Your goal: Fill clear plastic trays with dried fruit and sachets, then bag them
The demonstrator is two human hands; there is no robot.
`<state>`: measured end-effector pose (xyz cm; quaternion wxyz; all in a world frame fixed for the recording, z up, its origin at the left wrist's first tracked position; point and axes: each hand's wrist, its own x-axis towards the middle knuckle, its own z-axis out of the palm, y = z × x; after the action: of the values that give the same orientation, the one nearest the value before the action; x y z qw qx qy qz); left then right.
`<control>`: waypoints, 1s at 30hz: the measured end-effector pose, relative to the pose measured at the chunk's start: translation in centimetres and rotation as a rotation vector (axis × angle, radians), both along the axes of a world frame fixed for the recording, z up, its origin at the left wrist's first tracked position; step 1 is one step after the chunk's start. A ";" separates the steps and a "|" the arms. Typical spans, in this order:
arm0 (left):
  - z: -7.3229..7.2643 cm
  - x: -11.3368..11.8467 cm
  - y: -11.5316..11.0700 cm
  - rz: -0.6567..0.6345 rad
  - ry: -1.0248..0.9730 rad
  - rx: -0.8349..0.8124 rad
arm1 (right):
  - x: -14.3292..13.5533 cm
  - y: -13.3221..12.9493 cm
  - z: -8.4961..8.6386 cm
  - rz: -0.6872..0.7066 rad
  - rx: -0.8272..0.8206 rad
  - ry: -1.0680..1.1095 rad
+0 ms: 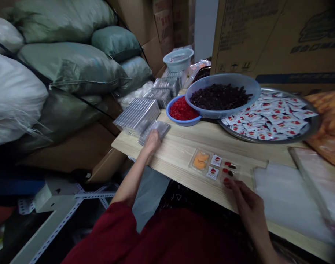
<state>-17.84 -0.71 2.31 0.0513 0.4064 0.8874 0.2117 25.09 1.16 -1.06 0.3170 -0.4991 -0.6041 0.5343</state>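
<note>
My left hand (153, 140) reaches out onto a low pile of clear plastic trays (164, 127), its fingers bent over the near edge and partly hidden. In front of me lies one filled clear tray (209, 164). It holds orange pieces (201, 160), two small white sachets (216, 160) with a red print, and red and dark pieces in its right part. At that tray's near right corner, my right hand (248, 200) pinches a red piece (227, 182) between thumb and forefinger.
Beyond the trays stand a blue bowl of red pieces (183, 109), a basin of dark pieces (222, 97) and a metal tray of sachets (274, 117). Stacked clear trays (138, 113) stand left. Plastic sheets (283, 198) lie right. Full sacks (74, 66) and a carton (280, 40) border the table.
</note>
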 end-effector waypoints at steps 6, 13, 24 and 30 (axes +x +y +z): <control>4.2 1.8 -3.0 0.054 -0.056 0.522 | -3.4 0.0 0.6 0.014 0.007 0.095; 4.7 18.9 -4.8 -0.325 -0.940 1.007 | -12.0 -1.1 3.6 0.194 -0.586 0.746; -0.8 17.4 -1.4 -0.299 -1.185 0.615 | -2.3 2.4 0.4 -0.179 -0.106 0.411; -6.6 17.0 1.7 -0.281 -0.657 0.515 | -3.3 3.2 -3.0 -0.305 0.276 -0.023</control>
<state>-0.85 1.02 -4.30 0.2559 0.4337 0.6784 0.5350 21.77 4.31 -4.04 0.4526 -0.5427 -0.5927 0.3864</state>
